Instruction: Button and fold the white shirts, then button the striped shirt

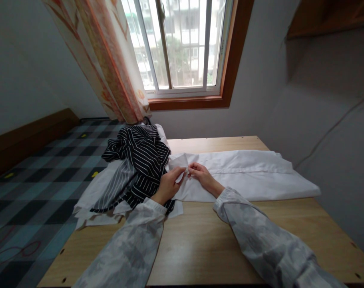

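A white garment [244, 176] lies stretched out across the wooden table, its left end bunched up between my hands. My left hand [169, 184] pinches a raised edge of this white cloth. Close against it, my right hand [202, 175] has its fingertips closed on the same spot of the cloth. Whatever small detail sits between the fingertips is too small to make out. Just left of my left hand rests a crumpled black garment [142, 156] with white stripes, heaped over more white cloth [94, 194].
The light wooden table [199, 240] stands against a bed with a dark checked cover [44, 180]. Behind the table are a window [182, 48] and a patterned curtain [110, 60]. A cable [334, 132] runs along the right wall below a wooden shelf [328, 20].
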Demonstrator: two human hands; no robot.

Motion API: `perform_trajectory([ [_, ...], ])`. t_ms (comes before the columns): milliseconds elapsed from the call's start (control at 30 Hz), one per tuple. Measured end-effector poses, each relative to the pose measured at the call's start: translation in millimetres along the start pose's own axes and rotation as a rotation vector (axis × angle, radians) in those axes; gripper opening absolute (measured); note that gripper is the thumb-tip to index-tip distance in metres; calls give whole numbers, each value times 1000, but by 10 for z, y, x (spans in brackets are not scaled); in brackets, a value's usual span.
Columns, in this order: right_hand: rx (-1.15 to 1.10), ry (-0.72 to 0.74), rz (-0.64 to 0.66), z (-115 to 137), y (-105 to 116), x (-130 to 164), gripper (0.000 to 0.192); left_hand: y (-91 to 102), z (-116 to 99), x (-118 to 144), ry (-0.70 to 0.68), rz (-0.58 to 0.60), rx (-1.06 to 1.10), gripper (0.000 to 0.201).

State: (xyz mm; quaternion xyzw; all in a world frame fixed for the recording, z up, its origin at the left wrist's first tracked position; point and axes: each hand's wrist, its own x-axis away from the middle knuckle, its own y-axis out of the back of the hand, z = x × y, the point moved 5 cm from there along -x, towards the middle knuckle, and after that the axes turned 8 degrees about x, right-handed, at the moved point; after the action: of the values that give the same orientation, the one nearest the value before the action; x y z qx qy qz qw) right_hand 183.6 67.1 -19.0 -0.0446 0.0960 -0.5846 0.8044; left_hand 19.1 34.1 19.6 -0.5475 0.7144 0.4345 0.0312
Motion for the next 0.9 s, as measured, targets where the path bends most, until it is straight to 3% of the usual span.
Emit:
perform_trajectory([
  [233,-35,47,-1,1,-55,50,45,10,-40,-45,-3,-23,89,17],
  [567,96,135,-96,58,-57,60,40,7,-112,19,-91,36,-186,40],
  [733,16,23,-60,77,-21,66,39,11,-142,13,-104,39,-137,48],
  [900,-122,-98,-36,47,9,53,42,37,-156,5,-133,28,-67,42],
])
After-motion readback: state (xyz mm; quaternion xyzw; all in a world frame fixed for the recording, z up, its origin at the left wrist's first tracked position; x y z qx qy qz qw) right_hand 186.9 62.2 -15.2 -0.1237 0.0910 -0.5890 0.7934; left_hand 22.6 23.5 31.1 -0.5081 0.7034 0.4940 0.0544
